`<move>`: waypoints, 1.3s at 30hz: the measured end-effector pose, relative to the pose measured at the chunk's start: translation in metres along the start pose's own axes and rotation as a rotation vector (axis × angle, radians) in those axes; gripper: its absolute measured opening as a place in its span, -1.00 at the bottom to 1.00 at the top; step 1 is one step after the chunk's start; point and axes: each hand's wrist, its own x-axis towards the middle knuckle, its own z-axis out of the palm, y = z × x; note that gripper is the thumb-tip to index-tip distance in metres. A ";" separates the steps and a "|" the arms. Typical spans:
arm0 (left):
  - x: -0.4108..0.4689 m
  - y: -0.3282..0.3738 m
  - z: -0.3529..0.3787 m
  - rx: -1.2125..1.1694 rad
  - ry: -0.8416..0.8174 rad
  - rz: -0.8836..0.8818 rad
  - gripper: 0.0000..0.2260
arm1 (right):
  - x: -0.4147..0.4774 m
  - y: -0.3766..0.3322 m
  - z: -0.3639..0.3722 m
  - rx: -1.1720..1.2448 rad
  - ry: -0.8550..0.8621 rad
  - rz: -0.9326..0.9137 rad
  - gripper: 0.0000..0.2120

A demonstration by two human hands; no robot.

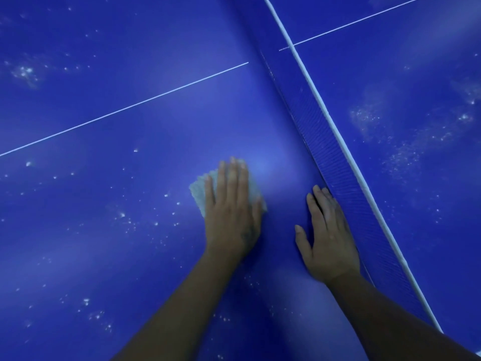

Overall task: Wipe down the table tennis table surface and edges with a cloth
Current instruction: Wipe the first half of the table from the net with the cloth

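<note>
The blue table [104, 230] fills the view, its left part scattered with white specks [24, 71] and crossed by a thin white line [125, 108]. Near the middle, a pale cloth [200, 194] lies flat on the surface under the left hand [231, 212], whose fingers are straight and together, pressing down on it; the cloth's edges show past the little finger and the thumb. Just to the right, apart from the cloth, the right hand [328, 235] rests palm down and open on the bare surface, its fingers along the foot of the net [338, 157]. The net runs slantwise, topped by a white band [325, 113]. Beyond it, the far half shows more white specks.
</note>
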 end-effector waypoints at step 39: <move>-0.078 -0.034 -0.001 0.047 0.065 -0.385 -0.36 | -0.001 0.001 0.001 -0.045 0.003 0.008 -0.33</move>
